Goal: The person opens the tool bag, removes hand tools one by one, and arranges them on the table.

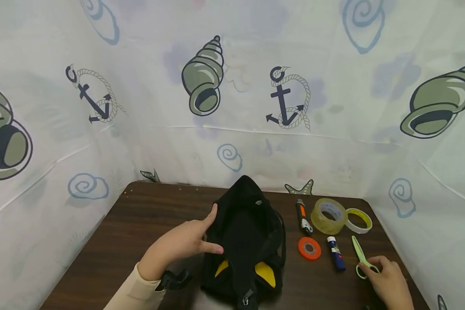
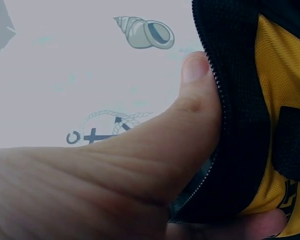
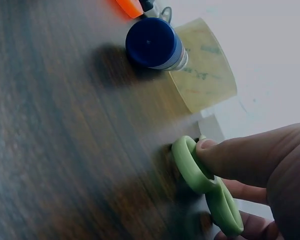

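A black bag point(image 1: 252, 224) with yellow panels stands on the brown table, its zipped mouth spread wide. My left hand point(image 1: 182, 243) holds its left edge. In the left wrist view, that hand's thumb point(image 2: 197, 95) lies along the zipper edge and one fingertip rests near the yellow panel point(image 2: 285, 65); the other fingers are hidden. At the table's right side, my right hand point(image 1: 389, 282) pinches the handle of light green scissors point(image 1: 359, 254), whose blades point away. In the right wrist view, the thumb presses one ring of the scissors handle point(image 3: 190, 167).
Left of the scissors lies a blue glue stick point(image 1: 336, 254). Beyond are an orange tape roll point(image 1: 302, 254), a utility knife point(image 1: 303, 217), a clear tape roll point(image 1: 317, 221) and a white-and-yellow tape roll point(image 1: 366, 229). Patterned cloth point(image 1: 248, 142) walls the table point(image 1: 159, 206) in.
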Tool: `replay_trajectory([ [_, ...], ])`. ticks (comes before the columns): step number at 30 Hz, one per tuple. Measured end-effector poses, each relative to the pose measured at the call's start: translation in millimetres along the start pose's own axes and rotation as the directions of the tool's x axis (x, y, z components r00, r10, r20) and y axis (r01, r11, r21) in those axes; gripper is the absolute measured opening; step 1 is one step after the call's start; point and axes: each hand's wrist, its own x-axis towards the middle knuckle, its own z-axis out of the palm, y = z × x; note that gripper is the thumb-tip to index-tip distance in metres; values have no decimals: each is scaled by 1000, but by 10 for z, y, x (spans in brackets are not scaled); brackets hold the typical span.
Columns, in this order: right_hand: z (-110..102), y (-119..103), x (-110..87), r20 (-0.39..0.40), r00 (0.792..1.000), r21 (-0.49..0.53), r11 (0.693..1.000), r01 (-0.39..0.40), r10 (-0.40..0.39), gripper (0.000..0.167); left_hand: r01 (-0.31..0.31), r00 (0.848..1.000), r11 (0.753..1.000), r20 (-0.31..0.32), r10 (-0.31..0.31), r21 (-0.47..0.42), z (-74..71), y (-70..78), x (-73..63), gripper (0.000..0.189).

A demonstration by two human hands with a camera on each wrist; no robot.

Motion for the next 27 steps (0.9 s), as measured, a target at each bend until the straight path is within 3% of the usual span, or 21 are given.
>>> replay_trajectory([
  [11,53,-15,50,-46,999,19,1000,25,-24,58,16,1000,1000,-1,-16,-3,-14,-7,-5,125],
  [21,78,2,56,-39,999,47,999,12,-10,60,-8,1000,1000,-5,8,17,29,-43,67,124],
  [27,131,-145,-20,-146,989,65,997,46,-36,44,21,999,1000,-30,-21,15,124,-130,84,122],
])
